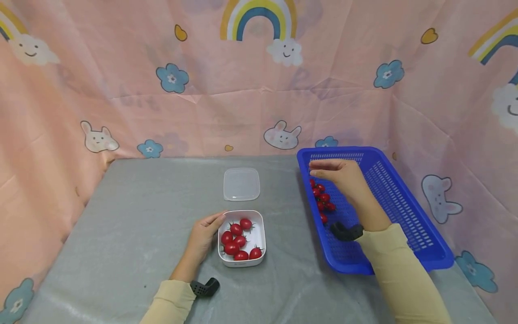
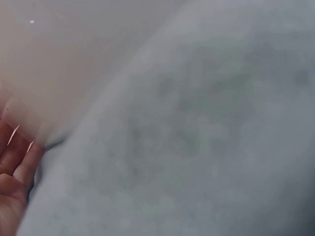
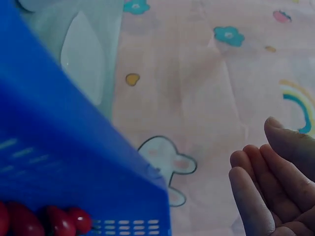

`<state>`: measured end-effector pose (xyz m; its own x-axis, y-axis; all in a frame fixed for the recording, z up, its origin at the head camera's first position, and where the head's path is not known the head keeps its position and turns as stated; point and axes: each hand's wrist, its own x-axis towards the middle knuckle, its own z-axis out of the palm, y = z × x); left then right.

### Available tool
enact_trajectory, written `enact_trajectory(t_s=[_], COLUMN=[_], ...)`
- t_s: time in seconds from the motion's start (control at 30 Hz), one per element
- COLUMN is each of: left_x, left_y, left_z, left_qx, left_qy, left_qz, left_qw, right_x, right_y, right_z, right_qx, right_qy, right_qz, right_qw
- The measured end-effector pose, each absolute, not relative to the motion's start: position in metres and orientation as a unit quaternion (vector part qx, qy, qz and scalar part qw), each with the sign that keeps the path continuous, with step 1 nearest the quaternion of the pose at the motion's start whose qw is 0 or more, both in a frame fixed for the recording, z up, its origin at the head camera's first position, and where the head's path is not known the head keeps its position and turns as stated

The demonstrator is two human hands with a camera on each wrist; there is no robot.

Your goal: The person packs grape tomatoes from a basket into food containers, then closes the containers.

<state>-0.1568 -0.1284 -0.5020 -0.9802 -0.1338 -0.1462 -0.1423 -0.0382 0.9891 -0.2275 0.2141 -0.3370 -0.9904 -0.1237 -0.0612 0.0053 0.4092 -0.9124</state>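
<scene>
A white square container (image 1: 259,234) stands on the table with several cherry tomatoes (image 1: 231,248) inside, green stems on them. My left hand (image 1: 203,234) holds its back left corner, fingertips and thumb at the rim. In the left wrist view only part of that hand (image 2: 17,167) shows, at the left edge beside a blurred pale surface. Over the far left part of a blue basket (image 1: 388,198) hovers my right hand (image 1: 344,177), fingers extended. More cherry tomatoes (image 1: 323,198) lie along the basket's left side. Nothing sits in the right hand (image 3: 275,191) in its wrist view.
A translucent lid (image 1: 241,184) lies flat behind the container. The grey-covered table (image 1: 133,234) meets a pink patterned curtain (image 1: 202,112) at the back and sides. The basket's raised rim (image 1: 404,184) surrounds the space under the right hand.
</scene>
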Motion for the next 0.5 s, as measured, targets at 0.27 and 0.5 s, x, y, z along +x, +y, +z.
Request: enact_trajectory(t_s=[0.27, 0.5], left_x=[-0.156, -0.156], left_y=[-0.128, -0.128], left_z=[-0.503, -0.502], left_qx=[-0.101, -0.1], left_qy=[0.697, 0.7], left_qz=[0.71, 0.707], left_qw=[0.007, 0.008], right_x=[-0.25, -0.27], right_y=[0.232, 0.251], right_z=[-0.353, -0.371], right_qx=[-0.025, -0.002], right_qy=[0.834, 0.817], right_qz=[-0.546, -0.565], right_qw=[0.07, 0.116])
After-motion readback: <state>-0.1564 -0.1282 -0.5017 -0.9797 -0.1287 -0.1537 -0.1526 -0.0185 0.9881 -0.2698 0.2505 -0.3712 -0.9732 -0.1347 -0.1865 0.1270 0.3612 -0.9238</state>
